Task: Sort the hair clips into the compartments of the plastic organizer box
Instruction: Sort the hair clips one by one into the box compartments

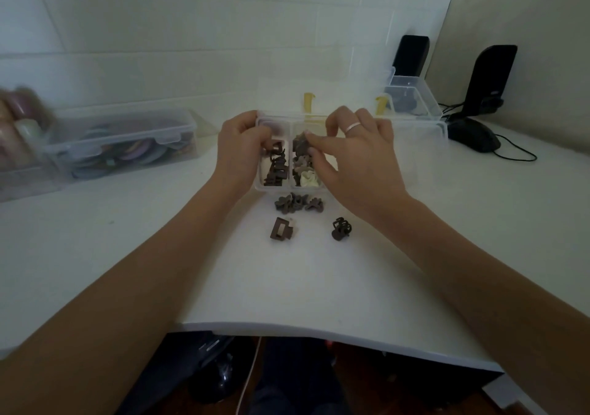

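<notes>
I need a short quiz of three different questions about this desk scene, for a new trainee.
1. True or false: every hair clip already lies inside the organizer box.
2. Which hand wears a ring? A. left hand B. right hand
3. Fill in: the cream clip lies in the ____ compartment, as the person sees it.

Key: 1 false, a square brown clip, a dark claw clip and a small pile lie on the desk. 2 B. 3 right.

A white desk point(287, 287) stands against a pale paneled wall point(159, 31) in dim light, a beige wall point(526, 6) at right; dark floor point(351, 382) shows beneath.
</notes>
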Tool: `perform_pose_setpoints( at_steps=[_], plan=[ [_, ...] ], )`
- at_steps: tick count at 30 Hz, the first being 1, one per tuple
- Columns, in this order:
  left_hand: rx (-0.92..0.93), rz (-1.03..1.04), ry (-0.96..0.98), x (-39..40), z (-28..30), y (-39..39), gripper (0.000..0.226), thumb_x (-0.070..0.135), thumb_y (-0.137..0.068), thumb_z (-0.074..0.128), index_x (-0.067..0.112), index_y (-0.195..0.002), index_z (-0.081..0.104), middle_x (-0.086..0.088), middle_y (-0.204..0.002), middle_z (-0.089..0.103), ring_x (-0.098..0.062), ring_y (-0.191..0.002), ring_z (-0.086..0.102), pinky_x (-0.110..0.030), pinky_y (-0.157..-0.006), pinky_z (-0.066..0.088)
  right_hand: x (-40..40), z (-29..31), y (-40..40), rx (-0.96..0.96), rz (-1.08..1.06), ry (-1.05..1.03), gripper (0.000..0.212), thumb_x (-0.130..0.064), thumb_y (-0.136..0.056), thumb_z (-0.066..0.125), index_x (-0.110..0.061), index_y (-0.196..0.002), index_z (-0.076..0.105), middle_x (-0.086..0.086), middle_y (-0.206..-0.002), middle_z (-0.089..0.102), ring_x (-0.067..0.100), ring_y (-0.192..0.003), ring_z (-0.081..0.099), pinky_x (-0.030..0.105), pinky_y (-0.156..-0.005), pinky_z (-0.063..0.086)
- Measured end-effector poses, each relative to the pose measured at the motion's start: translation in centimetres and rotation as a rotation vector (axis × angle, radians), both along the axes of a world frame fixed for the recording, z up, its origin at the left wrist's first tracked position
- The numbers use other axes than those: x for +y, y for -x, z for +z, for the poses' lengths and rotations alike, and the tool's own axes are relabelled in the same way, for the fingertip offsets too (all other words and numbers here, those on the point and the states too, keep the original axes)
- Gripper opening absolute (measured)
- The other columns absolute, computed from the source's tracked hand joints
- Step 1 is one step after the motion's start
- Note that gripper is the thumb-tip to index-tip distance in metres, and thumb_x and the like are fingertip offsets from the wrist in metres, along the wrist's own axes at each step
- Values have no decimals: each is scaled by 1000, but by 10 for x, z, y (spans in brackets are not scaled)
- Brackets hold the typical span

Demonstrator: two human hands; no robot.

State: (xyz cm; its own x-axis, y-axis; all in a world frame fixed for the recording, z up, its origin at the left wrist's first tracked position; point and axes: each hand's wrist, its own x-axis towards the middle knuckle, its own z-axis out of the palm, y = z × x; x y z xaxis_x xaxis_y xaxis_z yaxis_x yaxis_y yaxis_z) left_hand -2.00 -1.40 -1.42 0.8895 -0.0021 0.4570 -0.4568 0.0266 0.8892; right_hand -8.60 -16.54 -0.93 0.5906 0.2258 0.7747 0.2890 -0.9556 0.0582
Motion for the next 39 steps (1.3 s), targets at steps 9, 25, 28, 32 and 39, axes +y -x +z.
perform_pose_setpoints(
  at_steps=[9, 25, 28, 32, 39],
  plan=[
    [14, 29, 2, -1, -1, -2, 14, 4, -50, 45, 17, -47, 44, 12, -42, 39, -3, -43, 36, -13, -42, 33, -5, 18, 11, 291, 487, -222, 14, -25, -81, 69, -25, -94, 75, -10, -55, 47, 5, -47, 38, 18, -53, 33],
    [45, 45, -1, 0, 1, 0, 24, 6, -50, 47, 23, -34, 46, 8, -43, 41, -1, -40, 40, -13, -42, 32, 12, 17, 23, 798, 440, 120, 24, -36, -76, 73, -38, -98, 67, -9, -55, 44, -6, -59, 48, 22, -55, 36],
    [41, 33, -7, 1, 2, 0, 28, 5, -51, 48, 25, -31, 45, 13, -37, 37, 1, -38, 40, -14, -42, 31, 13, 15, 23, 790, 426, 131, 22, -38, -74, 74, -37, -94, 65, -10, -55, 45, -11, -61, 47, 25, -56, 37],
    [26, 14, 25, -1, 2, 2, 15, 3, -52, 48, 17, -45, 48, 14, -39, 43, 2, -40, 42, -11, -41, 36, 15, 12, 22, 797, 471, 117, 23, -36, -74, 74, -36, -95, 67, -11, -66, 55, -2, -58, 47, 29, -66, 47],
    [4, 30, 4, 0, 3, 1, 9, 6, -52, 49, 9, -57, 56, -2, -58, 54, 1, -47, 49, -10, -46, 38, 11, 19, 22, 725, 727, -345, 23, -12, -73, 78, -16, -94, 69, -14, -78, 68, 13, -59, 61, 16, -59, 50]
  ],
)
